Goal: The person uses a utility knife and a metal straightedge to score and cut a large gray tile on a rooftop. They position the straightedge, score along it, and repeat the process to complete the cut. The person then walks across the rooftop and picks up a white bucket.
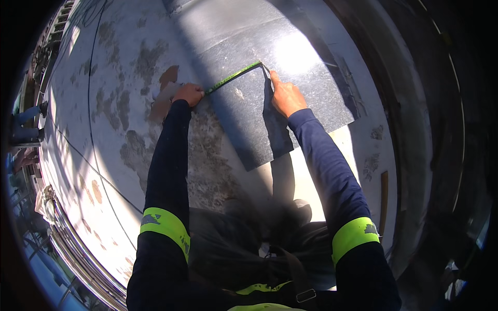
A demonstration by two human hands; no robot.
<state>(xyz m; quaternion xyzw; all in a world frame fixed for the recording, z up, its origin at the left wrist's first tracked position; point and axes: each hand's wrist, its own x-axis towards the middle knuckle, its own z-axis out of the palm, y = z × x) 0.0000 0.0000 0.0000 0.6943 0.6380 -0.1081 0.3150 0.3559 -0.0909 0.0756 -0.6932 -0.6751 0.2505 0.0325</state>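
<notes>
Tape [232,81] lies across the sheet [322,98], left hand [190,95] closed on it beside the sheet's left edge, right hand [288,98] over the sheet apparently pinching a thin tool [266,68], and should be held taut and square for accuracy.

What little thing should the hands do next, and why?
Maybe mark the grey sheet: the green tape measure lies across part of it from the left hand, and the right hand seems to hold something thin by the tape's far end.
</notes>
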